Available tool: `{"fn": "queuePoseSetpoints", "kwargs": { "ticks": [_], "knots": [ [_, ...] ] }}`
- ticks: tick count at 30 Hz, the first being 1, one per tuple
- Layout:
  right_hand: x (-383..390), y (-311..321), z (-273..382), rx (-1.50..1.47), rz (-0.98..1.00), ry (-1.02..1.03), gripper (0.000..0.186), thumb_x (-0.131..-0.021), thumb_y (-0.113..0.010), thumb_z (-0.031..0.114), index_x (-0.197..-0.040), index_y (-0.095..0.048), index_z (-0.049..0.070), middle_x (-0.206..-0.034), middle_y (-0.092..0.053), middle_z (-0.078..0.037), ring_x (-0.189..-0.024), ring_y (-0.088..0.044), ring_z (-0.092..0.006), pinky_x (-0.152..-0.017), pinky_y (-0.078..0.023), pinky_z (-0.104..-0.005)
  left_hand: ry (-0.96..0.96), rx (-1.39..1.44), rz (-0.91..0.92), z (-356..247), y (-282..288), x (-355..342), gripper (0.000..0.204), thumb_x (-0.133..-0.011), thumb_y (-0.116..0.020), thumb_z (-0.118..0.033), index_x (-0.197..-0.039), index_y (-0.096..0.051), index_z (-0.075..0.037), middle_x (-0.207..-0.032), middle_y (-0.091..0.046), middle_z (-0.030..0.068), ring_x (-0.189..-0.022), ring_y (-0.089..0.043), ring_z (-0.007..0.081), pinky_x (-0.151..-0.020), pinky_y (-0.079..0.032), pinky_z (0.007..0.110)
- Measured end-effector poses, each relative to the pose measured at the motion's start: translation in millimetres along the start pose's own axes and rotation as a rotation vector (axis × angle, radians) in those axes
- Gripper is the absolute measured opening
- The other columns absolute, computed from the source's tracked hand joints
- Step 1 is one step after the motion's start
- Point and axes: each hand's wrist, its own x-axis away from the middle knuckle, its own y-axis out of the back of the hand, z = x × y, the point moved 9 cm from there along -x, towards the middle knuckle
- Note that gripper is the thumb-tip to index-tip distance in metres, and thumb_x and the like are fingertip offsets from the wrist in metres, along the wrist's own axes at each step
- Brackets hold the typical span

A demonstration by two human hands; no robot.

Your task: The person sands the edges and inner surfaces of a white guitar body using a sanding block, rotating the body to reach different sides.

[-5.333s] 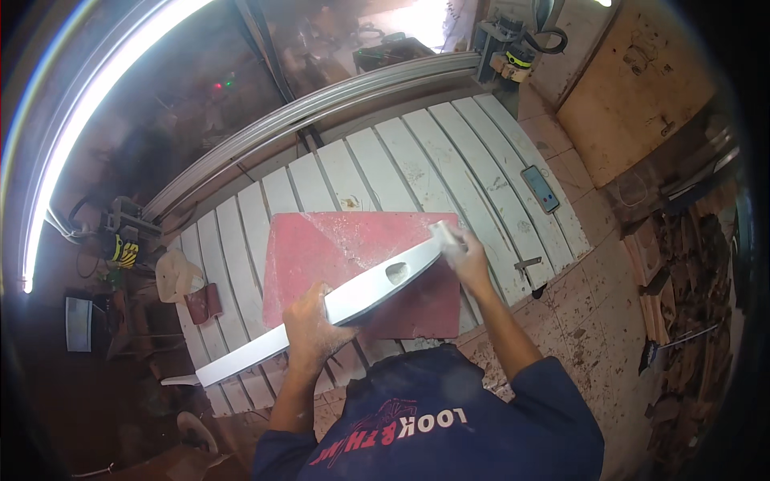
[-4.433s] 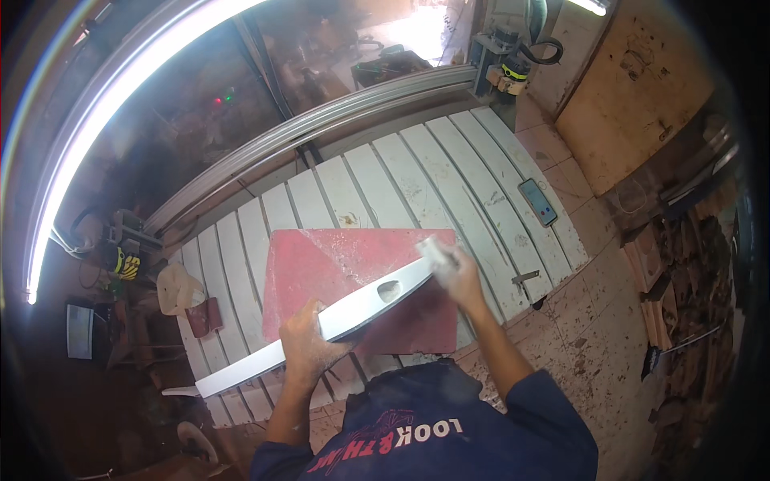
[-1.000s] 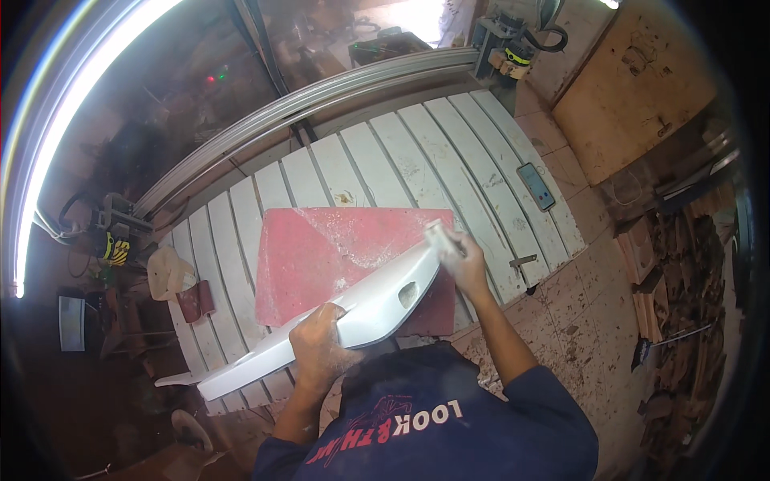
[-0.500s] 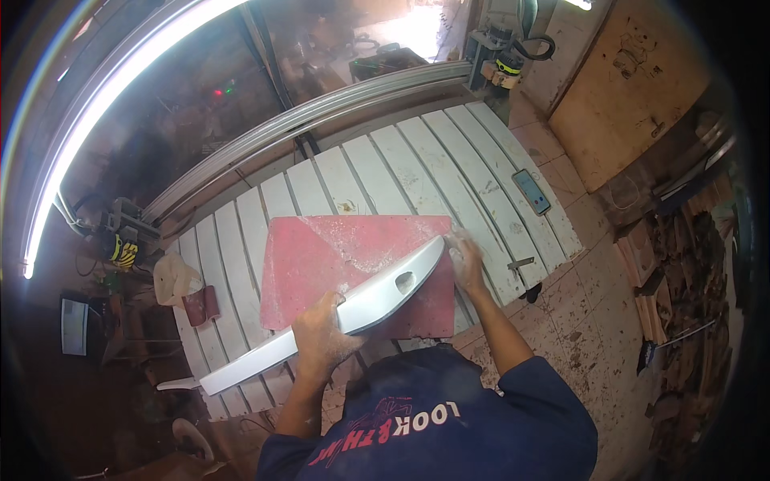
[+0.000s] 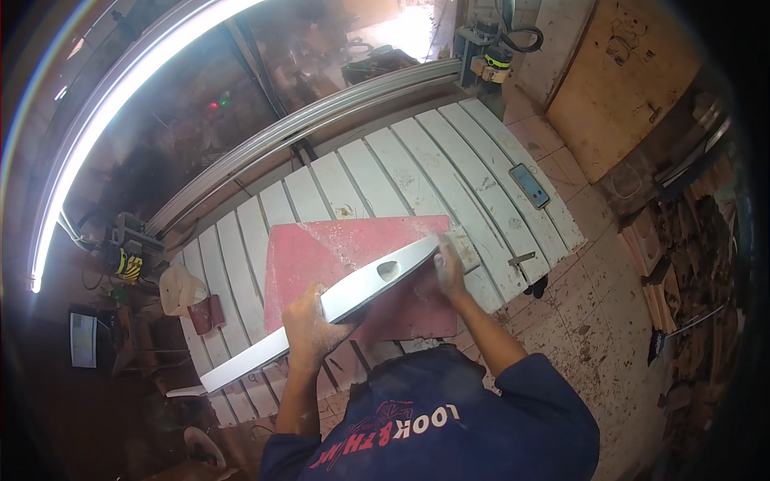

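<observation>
A long white tapered piece (image 5: 345, 293) with an oval hollow near its pointed far end lies slantwise over a dusty pink board (image 5: 313, 256). My left hand (image 5: 311, 325) is closed round its middle, thumb toward the near edge. At the far tip, my right hand (image 5: 449, 271) presses against the piece's right edge. Its fingers are blurred, and whether they hold something small is hidden. Just beyond that hand a pale flat piece (image 5: 465, 250) lies at the board's right edge. A thinner white piece (image 5: 186, 392) pokes out beyond the lower left end.
The board rests on a white slatted table (image 5: 385, 172). On it are a phone (image 5: 529, 186), a small metal piece (image 5: 521, 258), and a beige roll (image 5: 180, 290) beside a dark red one (image 5: 206, 314). A metal rail (image 5: 321, 120) runs behind. Wood pieces (image 5: 690, 264) are stacked right.
The white piece has shifted left, its hollow now turned more upward. My right hand has moved left along with the tip, uncovering the pale flat piece. My left hand keeps its grip.
</observation>
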Motion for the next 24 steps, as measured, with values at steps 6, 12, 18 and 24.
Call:
{"fn": "queuePoseSetpoints", "kwargs": {
  "ticks": [6, 12, 18, 24],
  "knots": [
    [-3, -8, -30, 0.006, 0.126, -0.292, 0.059, -0.107, -0.046, 0.041, -0.147, -0.051, -0.002, -0.146, -0.055, -0.027, -0.14, -0.05, -0.0377, -0.116, -0.039, -0.0418, 0.056, -0.004, 0.005, 6, 7, -11, 0.059, -0.057, -0.095, -0.043, -0.087, -0.063, -0.003, -0.077, -0.068, 0.017, -0.07, -0.07, 0.0337, -0.065, -0.054, 0.042],
    [10, 0, 73, -0.034, -0.098, 0.197, 0.063, -0.107, -0.047, 0.043, -0.145, -0.05, -0.007, -0.148, -0.052, -0.029, -0.142, -0.049, -0.037, -0.117, -0.038, -0.0413, 0.137, 0.022, 0.075, 18, 4, -20, 0.062, -0.061, -0.094, -0.036, -0.103, -0.069, 0.001, -0.091, -0.075, 0.0204, -0.085, -0.075, 0.0333, -0.077, -0.057, 0.041],
    [-2, 3, -31, 0.02, 0.136, -0.445, 0.052, -0.101, -0.062, 0.033, -0.138, -0.057, -0.003, -0.141, -0.057, -0.029, -0.133, -0.056, -0.0348, -0.111, -0.043, -0.0407, 0.07, 0.038, -0.01, 21, 9, -21, 0.059, -0.052, -0.096, -0.028, -0.091, -0.062, 0.0, -0.08, -0.068, 0.0191, -0.074, -0.069, 0.0356, -0.068, -0.053, 0.041],
    [2, 46, -39, 0.664, -0.108, -0.314, 0.044, -0.08, -0.082, 0.027, -0.112, -0.064, 0.003, -0.134, -0.059, -0.018, -0.122, -0.055, -0.0372, -0.103, -0.044, -0.0464, 0.058, 0.038, -0.005, 18, 6, -21, 0.06, -0.052, -0.096, -0.029, -0.093, -0.062, -0.001, -0.079, -0.067, 0.0187, -0.074, -0.068, 0.0371, -0.068, -0.053, 0.043]
  ]
}}
